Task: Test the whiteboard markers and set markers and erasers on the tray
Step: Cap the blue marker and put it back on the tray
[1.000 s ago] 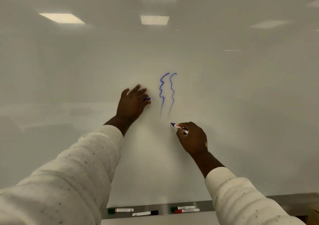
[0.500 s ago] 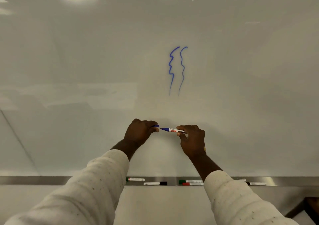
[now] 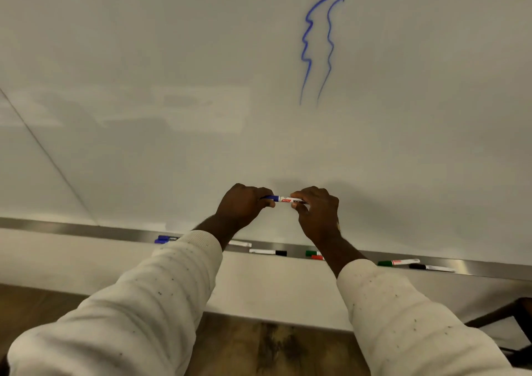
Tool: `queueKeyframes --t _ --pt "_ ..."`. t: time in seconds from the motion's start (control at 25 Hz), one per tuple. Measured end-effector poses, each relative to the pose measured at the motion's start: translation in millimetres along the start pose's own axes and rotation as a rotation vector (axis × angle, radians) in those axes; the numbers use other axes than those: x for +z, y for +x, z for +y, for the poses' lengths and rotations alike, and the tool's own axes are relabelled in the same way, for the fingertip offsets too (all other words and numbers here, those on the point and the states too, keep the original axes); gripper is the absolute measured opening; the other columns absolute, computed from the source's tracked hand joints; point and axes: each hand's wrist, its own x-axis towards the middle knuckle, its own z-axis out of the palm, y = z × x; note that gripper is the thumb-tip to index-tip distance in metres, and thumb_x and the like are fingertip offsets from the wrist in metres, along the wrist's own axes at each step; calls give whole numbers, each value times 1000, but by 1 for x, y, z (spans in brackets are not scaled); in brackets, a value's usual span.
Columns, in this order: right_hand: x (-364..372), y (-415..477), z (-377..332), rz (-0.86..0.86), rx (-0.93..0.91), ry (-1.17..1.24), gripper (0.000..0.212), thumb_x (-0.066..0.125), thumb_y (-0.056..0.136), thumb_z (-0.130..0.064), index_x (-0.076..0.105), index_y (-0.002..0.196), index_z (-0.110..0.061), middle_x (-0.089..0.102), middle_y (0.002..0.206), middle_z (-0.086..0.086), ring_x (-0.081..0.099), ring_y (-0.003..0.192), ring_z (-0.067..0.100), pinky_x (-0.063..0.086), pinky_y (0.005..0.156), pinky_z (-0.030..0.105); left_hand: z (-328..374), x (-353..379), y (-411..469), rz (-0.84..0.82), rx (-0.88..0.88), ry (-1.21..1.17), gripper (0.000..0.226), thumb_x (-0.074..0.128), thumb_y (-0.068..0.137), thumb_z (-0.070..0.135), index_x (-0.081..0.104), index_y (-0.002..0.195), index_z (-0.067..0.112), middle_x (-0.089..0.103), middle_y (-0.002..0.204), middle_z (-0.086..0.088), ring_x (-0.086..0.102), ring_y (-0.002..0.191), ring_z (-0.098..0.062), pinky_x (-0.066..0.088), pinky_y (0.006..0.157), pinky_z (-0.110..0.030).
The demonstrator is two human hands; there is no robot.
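Held level in front of the whiteboard (image 3: 172,58), low centre of view: a blue marker (image 3: 288,200), white barrel with a red label, gripped at both ends. Left hand (image 3: 243,207) at the 9 o'clock end, fingers (image 3: 266,202) curled tight around the blue cap (image 3: 273,198). Right hand (image 3: 318,213) at the 3 o'clock end, fingers (image 3: 299,205) clamped on the barrel, thumb underneath. Cap pressed against the barrel; fully seated or not, cannot tell. Both forearms in speckled cream sleeves (image 3: 161,295), reaching up from 6 o'clock. On the board toward 12 o'clock from the hands, well apart from them: two wavy blue lines (image 3: 316,50), side by side, running top to bottom. Below the hands, along the board's lower edge: a long metal tray (image 3: 72,227) running from 9 o'clock to 3 o'clock. Lying in the tray, from 9 o'clock to 3 o'clock: two blue-capped markers (image 3: 163,239) close together and partly hidden by the left sleeve, a white marker end (image 3: 241,243) just past that sleeve, a black-capped marker (image 3: 268,252), a green-capped marker (image 3: 313,253) touching a red-capped marker (image 3: 317,257) beside the right wrist, then another green-capped marker (image 3: 398,262) and another black-capped marker (image 3: 431,267) farther toward 3 o'clock. Wood-patterned floor (image 3: 273,344) at 6 o'clock.
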Motion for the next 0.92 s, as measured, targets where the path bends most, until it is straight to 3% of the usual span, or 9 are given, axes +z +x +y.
queueKeyframes --t 0.36,0.52,0.72,0.92 --pt "40 -31 -9 -166 -78 -13 20 73 81 -14 73 98 -23 65 90 -7 56 88 18 25 77 30 -15 23 -61 -32 -74 74 23 58 91 36 74 92 19 71 75 0 56 64 -24 36 78 -31" --pt "66 -40 -24 -250 -104 -12 19 70 83 -15 74 99 -23 65 91 -7 55 90 18 22 76 28 -32 21 -88 -99 -157 78 28 52 93 38 73 97 19 71 80 -1 60 73 -24 39 94 -36" --pt "108 -41 -52 -345 -120 2 22 67 80 -11 73 97 -24 65 91 -7 56 91 20 31 81 36 -68 20 -119 -118 -221 100 23 56 95 34 72 96 18 68 75 0 56 69 -20 42 93 -38" --pt "162 -46 -92 -414 -175 -33 22 67 82 -15 71 100 -27 63 95 -8 54 95 18 28 82 35 -121 11 -159 -113 -322 51 24 58 95 36 73 105 20 72 89 -1 59 86 -22 35 89 -29"
